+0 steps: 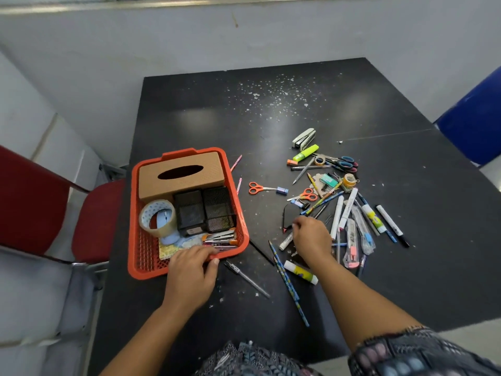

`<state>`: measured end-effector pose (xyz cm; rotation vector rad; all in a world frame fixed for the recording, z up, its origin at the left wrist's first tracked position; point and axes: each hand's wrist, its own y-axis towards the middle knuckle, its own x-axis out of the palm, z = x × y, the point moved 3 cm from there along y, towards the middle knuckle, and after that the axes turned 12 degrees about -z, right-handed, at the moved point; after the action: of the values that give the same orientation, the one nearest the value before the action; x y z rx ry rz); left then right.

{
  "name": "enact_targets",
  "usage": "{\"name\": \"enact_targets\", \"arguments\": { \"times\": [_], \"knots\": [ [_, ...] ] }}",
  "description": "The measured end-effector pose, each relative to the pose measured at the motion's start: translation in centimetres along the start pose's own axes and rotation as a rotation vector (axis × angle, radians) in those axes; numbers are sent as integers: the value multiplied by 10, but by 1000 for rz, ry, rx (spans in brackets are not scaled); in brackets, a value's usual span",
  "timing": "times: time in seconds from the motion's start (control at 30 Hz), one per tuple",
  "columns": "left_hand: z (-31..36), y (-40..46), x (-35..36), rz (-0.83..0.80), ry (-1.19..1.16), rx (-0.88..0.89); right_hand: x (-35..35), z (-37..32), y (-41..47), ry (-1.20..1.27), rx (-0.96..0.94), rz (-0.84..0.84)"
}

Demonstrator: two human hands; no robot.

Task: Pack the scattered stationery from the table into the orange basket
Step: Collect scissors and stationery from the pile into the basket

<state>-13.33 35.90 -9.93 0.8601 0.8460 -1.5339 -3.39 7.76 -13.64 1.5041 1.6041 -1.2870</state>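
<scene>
Resting on the near rim of the orange basket (141,234), the left hand (191,270) grips it; the right hand (311,234), fingers curled, touches scattered stationery (349,213) on the dark surface (271,118).

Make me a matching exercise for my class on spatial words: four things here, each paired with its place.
Things:
1. tape roll
2. stapler
3. glue stick
4. tissue box

Places:
A. far end of the scattered pile
B. far part of the orange basket
C. basket's left side
D. on the table, between the forearms

Pairs: 1-C, 2-A, 3-D, 4-B
</scene>
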Motion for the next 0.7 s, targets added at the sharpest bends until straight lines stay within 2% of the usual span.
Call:
{"name": "enact_targets", "arguments": {
  "times": [0.43, 0.7],
  "knots": [
    [3, 6, -1, 0, -81, -95, 2, -41, 93, -209, -179, -15],
    [2, 7, -1, -24, -97, -126, 12, -69, 131, -310, -263, -179]
  ]
}}
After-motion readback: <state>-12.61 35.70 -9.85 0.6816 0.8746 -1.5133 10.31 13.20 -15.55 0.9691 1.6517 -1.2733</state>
